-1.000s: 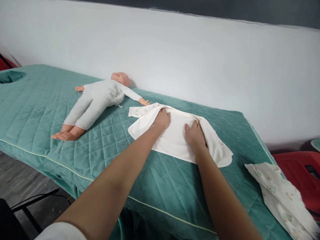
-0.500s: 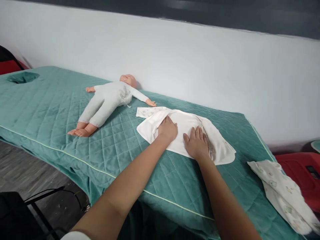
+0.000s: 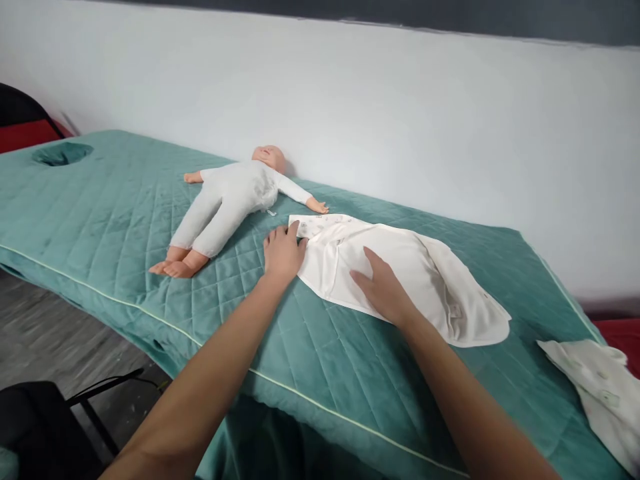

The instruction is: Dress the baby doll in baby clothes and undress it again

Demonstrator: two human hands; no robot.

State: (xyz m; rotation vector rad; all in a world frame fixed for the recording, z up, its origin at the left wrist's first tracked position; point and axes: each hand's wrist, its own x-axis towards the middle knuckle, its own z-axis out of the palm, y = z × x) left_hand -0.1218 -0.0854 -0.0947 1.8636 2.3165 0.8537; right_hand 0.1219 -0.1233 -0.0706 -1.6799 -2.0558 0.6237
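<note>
A white baby garment (image 3: 400, 277) lies flattened on the teal quilted table (image 3: 100, 213). My left hand (image 3: 283, 251) rests palm down at the garment's left edge, fingers stretched toward its printed corner. My right hand (image 3: 383, 287) lies flat and open on the middle of the cloth. A baby doll (image 3: 227, 200) in a white suit lies on its back just left of the garment, head toward the wall, its near arm almost touching the cloth.
A second printed white cloth (image 3: 597, 390) hangs over the table's right end. A face hole (image 3: 63, 153) is in the table's far left. The white wall runs along the back. A dark chair (image 3: 35, 427) and cables sit on the floor at lower left.
My left hand has slid off the cloth to its left edge, and the right hand moved left and spread flat. The garment lies more spread out. The view shifted left.
</note>
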